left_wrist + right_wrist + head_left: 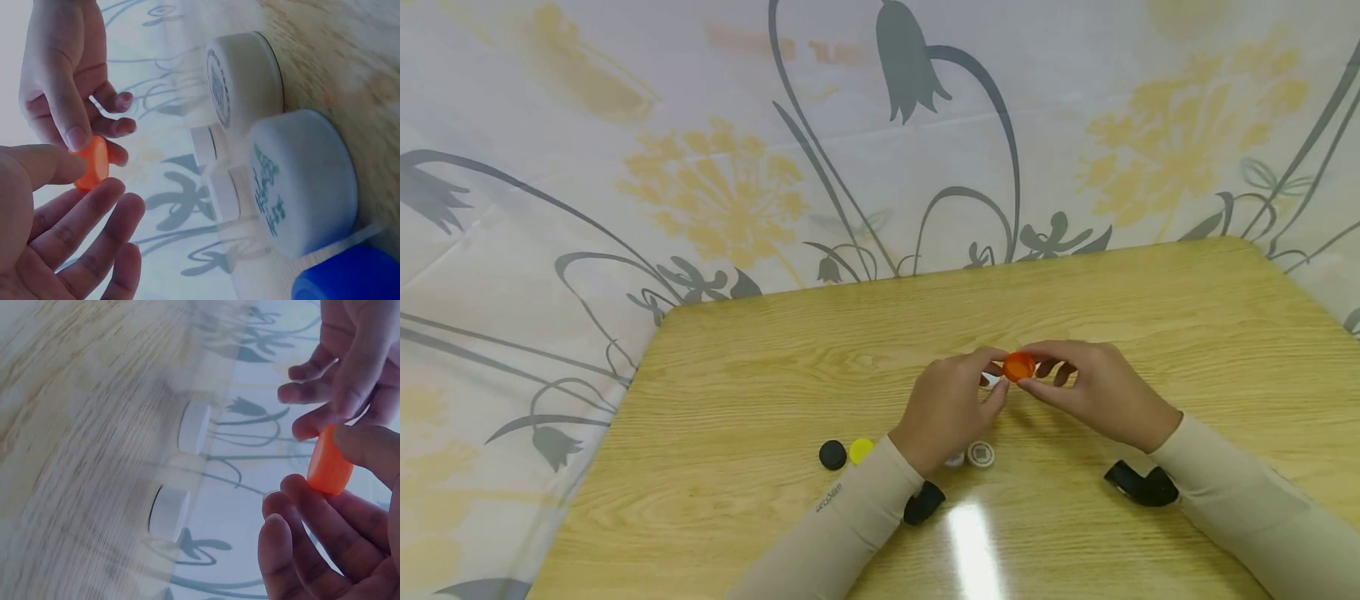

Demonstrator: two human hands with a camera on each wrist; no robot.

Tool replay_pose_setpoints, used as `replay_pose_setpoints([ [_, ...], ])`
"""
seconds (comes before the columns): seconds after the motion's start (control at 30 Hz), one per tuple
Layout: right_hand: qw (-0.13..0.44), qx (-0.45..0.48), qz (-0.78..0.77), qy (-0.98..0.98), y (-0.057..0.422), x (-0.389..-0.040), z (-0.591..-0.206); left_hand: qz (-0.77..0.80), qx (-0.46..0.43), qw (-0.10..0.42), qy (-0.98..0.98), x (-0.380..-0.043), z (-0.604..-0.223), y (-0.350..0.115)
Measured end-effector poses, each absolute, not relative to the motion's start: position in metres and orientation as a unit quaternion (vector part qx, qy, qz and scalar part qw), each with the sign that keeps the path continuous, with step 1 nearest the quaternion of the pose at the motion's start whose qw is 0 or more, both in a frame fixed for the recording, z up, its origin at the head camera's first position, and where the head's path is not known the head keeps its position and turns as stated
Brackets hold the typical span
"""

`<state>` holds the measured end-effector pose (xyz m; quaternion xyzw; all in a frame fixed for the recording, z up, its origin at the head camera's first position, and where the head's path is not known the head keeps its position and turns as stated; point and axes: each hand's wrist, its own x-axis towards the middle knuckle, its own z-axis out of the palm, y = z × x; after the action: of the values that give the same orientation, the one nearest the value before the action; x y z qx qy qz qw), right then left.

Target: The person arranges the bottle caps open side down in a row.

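Note:
An orange bottle cap (1019, 367) is held up over the table between the two hands. My left hand (946, 402) pinches its left side with thumb and forefinger, the other fingers loosely bent. From the opposite side my right hand (1093, 387) grips the same cap (330, 464) between thumb and fingertips. In the head view, a white cap (992, 381) partly shows behind the left fingers. Close under the left wrist lie a white cap with a dark square print (981, 454) and another pale cap (954, 460), partly covered by the hand.
A black cap (832, 454) and a yellow cap (861, 451) sit left of the left sleeve. The left wrist view also has a blue cap (347, 275) at its lower edge. Black curved pieces (924, 503) show beside both sleeves. A flower-patterned cloth (850, 167) hangs behind the wooden table (737, 375).

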<state>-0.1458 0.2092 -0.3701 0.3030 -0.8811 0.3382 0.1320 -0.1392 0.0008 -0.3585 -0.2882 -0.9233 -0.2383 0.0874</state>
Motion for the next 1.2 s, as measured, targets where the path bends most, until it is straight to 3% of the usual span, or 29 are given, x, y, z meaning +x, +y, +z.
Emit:
replay_pose_setpoints([
  [0.33,0.061,0.268,0.381,-0.883,0.2073,-0.1433,-0.3660,-0.209,-0.301,0.119,-0.923,-0.1400,-0.3589,-0.0008],
  [0.7,0.028,0.239,0.410,-0.880,0.2069,-0.1418,-0.3636,-0.199,-0.297,0.154,-0.921,-0.1404,-0.3604,-0.0023],
  [0.9,0.011,0.233,0.416,-0.879,0.2071,-0.1411,-0.3607,-0.197,-0.287,0.142,-0.927,-0.1405,-0.3602,-0.0033],
  [1.2,0.033,0.246,0.430,-0.868,0.2050,-0.1399,-0.3627,-0.204,-0.285,0.134,-0.927,-0.1403,-0.3608,-0.0027],
])
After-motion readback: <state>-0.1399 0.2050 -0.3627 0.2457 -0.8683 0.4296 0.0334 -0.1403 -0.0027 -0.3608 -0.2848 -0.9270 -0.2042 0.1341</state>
